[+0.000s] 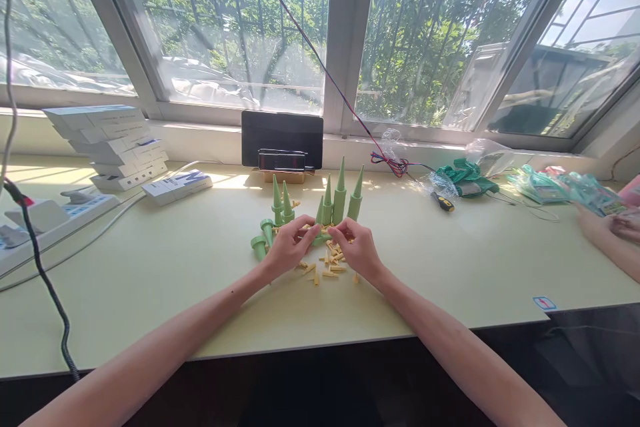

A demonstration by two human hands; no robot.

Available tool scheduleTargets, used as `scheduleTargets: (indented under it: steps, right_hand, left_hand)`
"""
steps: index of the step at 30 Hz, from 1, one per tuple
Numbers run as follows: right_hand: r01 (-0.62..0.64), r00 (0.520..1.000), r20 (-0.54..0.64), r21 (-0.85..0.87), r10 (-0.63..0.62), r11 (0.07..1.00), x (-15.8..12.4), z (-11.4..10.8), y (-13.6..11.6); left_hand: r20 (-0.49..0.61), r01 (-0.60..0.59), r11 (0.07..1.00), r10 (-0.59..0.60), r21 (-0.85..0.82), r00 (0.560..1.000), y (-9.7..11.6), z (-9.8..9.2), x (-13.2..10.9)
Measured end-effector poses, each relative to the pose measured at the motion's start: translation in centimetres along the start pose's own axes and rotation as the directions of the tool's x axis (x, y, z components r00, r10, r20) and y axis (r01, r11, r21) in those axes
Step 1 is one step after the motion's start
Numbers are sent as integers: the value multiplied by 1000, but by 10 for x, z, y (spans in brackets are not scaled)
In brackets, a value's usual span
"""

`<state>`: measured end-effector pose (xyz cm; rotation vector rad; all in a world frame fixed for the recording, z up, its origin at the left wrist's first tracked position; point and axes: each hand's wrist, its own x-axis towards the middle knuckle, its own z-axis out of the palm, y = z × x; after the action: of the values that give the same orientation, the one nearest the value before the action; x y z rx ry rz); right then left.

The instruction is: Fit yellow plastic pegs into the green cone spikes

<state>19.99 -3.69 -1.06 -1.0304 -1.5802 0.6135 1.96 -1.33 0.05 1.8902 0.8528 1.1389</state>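
Note:
My left hand (291,244) is closed in a pinch on a green plastic spike (320,213), whose pointed tip stands up beside the thumb. Close to its right, my right hand (359,248) has thumb and fingers pressed together near the base of that spike; what they hold, if anything, is too small to make out. Behind the hands stand several tall green cone-tipped spikes (340,197). Two shorter ones (277,203) rise at the left, and wide-capped green pieces (259,247) lie by my left hand. Small yellow nozzle-like parts (331,272) are scattered below and between the hands.
A dark tablet (283,133) leans at the window, with a phone (281,160) before it. White boxes (125,147) and a power strip (75,223) are at left. A yellow-black tool handle (443,202) and green bags (467,178) lie right, near another person's hand (600,230).

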Motion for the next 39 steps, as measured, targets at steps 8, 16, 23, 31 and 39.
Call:
scheduleTargets:
  steps: [8, 16, 23, 31, 39]
  right_hand:
    - [13, 1000, 20, -22, -13, 1000, 0, 0, 5]
    - [29, 999, 32, -53, -28, 998, 1, 0, 6]
    - [33, 998, 52, -82, -29, 996, 0, 1, 8]
    - [30, 997, 72, -76, -25, 997, 0, -1, 1]
    - [63, 995, 82, -15, -62, 998, -1, -1, -2]
  left_hand:
    - [10, -11, 1000, 11, -4, 1000, 2, 0, -1]
    - [18, -40, 999, 39, 25, 999, 2, 0, 0]
    - [35, -70, 997, 69, 45, 997, -2, 0, 0]
    - [-10, -24, 999, 24, -45, 1000, -2, 1, -1]
    - [-33, 3, 997, -5, -73, 999, -7, 0, 0]
